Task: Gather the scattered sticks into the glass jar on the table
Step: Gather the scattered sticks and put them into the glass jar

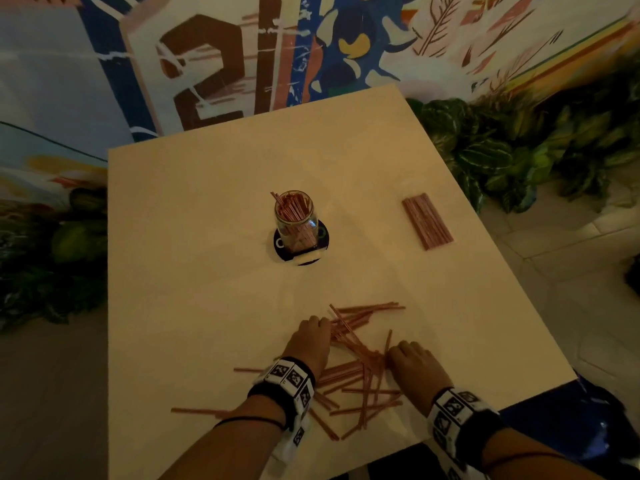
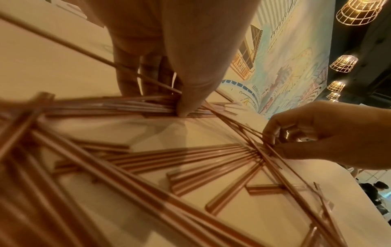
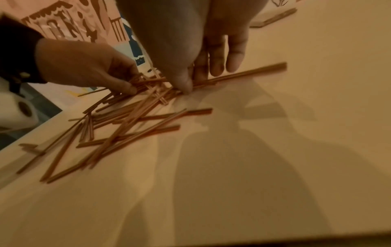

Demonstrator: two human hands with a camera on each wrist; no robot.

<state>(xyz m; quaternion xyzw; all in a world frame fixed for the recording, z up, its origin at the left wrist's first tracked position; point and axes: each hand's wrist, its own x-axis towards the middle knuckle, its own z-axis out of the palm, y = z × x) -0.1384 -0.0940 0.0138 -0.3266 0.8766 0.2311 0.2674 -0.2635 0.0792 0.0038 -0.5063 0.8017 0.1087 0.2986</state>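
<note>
A glass jar [image 1: 296, 220] holding several pinkish-brown sticks stands upright on a dark round coaster [image 1: 320, 245] at the table's middle. Loose sticks [image 1: 360, 362] lie criss-crossed near the front edge. My left hand [image 1: 322, 323] is at the pile's left side. In the left wrist view my left hand [image 2: 178, 102] pinches a small bundle of sticks [image 2: 118, 105] between thumb and fingers. My right hand [image 1: 393, 352] is at the pile's right side. In the right wrist view my right hand [image 3: 190, 81] pinches a few sticks [image 3: 243, 75] where they cross.
A flat, neat row of the same sticks [image 1: 427, 221] lies on the beige table [image 1: 207, 202] at the right, beyond the jar. Leafy plants [image 1: 502, 150] stand off the right edge and a painted wall rises behind. Single sticks [image 1: 194, 410] lie toward the front left.
</note>
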